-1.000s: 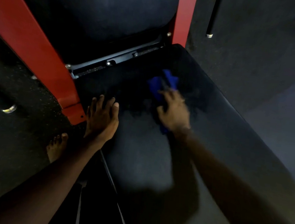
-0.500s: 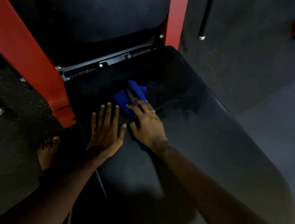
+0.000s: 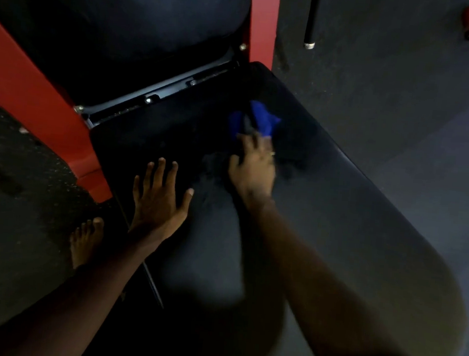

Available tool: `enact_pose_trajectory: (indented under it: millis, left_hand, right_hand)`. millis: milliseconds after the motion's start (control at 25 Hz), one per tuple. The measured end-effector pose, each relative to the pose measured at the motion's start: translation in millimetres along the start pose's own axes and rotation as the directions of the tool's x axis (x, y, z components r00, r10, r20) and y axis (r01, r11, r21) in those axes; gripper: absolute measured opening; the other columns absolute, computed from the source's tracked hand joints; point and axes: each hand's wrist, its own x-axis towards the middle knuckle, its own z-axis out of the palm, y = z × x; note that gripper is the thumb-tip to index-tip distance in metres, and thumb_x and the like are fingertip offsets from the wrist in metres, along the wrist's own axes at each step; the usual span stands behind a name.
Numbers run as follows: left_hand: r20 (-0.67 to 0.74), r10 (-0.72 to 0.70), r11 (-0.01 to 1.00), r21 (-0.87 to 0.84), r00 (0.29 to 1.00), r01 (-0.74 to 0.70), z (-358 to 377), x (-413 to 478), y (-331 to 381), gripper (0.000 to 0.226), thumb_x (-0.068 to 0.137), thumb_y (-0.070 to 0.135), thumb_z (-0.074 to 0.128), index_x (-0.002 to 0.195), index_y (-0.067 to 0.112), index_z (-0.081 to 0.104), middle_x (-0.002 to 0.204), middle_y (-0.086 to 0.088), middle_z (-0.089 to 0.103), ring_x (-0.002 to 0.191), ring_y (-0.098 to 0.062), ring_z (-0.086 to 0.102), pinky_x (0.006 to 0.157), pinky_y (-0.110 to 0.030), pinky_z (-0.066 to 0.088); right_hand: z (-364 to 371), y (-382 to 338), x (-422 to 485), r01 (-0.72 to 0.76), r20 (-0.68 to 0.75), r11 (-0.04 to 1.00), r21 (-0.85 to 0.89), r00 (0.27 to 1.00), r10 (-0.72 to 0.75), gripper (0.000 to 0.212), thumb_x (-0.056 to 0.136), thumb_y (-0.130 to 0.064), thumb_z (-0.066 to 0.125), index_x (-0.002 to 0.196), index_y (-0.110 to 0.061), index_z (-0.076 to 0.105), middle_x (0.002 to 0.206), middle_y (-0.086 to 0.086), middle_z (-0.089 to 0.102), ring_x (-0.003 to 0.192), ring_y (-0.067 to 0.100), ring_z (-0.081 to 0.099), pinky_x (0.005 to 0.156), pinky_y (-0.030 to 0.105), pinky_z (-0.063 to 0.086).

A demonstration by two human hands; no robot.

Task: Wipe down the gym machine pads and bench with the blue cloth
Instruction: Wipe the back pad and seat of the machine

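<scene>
The bench-wiping step was in hand: the right hand [image 3: 253,165] bore down on the blue cloth [image 3: 261,117] at the far end of the bench [image 3: 350,230], near the red frame [image 3: 30,97]. Motion blur hid whether its fingers pinched the cloth or only pressed it flat. The left hand [image 3: 157,199] lay released, fingers spread, braced on the bench's left edge. Next, I judged, the cloth needed sweeping across the paler near stretch, then the back pad [image 3: 128,12]

A bare foot [image 3: 85,238] stands on the dark floor [image 3: 407,65]. A thin black pole [image 3: 313,14] with a silver tip is near a red post [image 3: 263,24].
</scene>
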Motion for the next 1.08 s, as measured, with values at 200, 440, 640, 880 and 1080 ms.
enact_pose_trajectory:
  millis: [200,440,640,880,1080]
  left_hand:
    - [-0.057,0.130,0.991,0.048,0.990,-0.127,-11,2,-20,0.056,0.087,0.036,0.038,0.135,0.012,0.055,0.144,-0.014,0.050,0.132,-0.036,0.047,0.102,-0.055,0.040]
    - [-0.010,0.114,0.993,0.015,0.993,-0.114,-24,25,-50,0.065,0.093,0.051,0.026,0.152,0.025,0.037,0.161,-0.007,0.028,0.150,-0.026,0.019,0.119,-0.046,0.018]
    - [-0.018,0.122,0.992,-0.039,0.992,-0.123,-27,37,-78,0.060,0.096,0.048,0.027,0.149,0.022,0.041,0.158,-0.009,0.033,0.147,-0.027,0.026,0.119,-0.044,0.023]
    - [-0.081,0.087,0.993,-0.077,0.993,-0.093,-28,27,-83,0.055,0.094,0.037,0.039,0.143,0.014,0.049,0.147,-0.011,0.045,0.133,-0.031,0.046,0.105,-0.044,0.042]
    - [-0.064,0.077,0.990,-0.116,0.995,-0.085,-25,26,-84,0.057,0.097,0.044,0.031,0.147,0.018,0.044,0.155,-0.006,0.038,0.143,-0.025,0.034,0.114,-0.042,0.035]
  right_hand:
    - [22,-43,-18,0.484,0.369,0.872,0.070,0.799,-0.474,0.059,0.080,-0.029,0.064,0.138,-0.026,0.056,0.150,0.007,0.046,0.138,0.040,0.040,0.111,0.046,0.038]
    - [15,-10,136,-0.028,0.082,0.993,-0.115,0.996,0.038,0.054,0.084,-0.027,0.059,0.137,-0.020,0.053,0.152,0.013,0.041,0.143,0.042,0.031,0.117,0.046,0.032]
    - [62,-103,99,0.077,0.138,0.996,0.032,0.987,-0.081,0.054,0.081,-0.024,0.061,0.135,-0.018,0.058,0.151,0.012,0.044,0.140,0.042,0.037,0.117,0.044,0.032]
    - [81,-150,88,0.603,0.447,0.783,0.151,0.665,-0.598,0.054,0.083,-0.030,0.062,0.137,-0.027,0.054,0.149,0.005,0.044,0.135,0.033,0.044,0.110,0.045,0.042]
    - [67,-96,175,0.097,0.200,0.991,-0.096,0.977,-0.076,0.052,0.087,-0.029,0.061,0.137,-0.020,0.053,0.149,0.011,0.041,0.135,0.039,0.041,0.109,0.045,0.042]
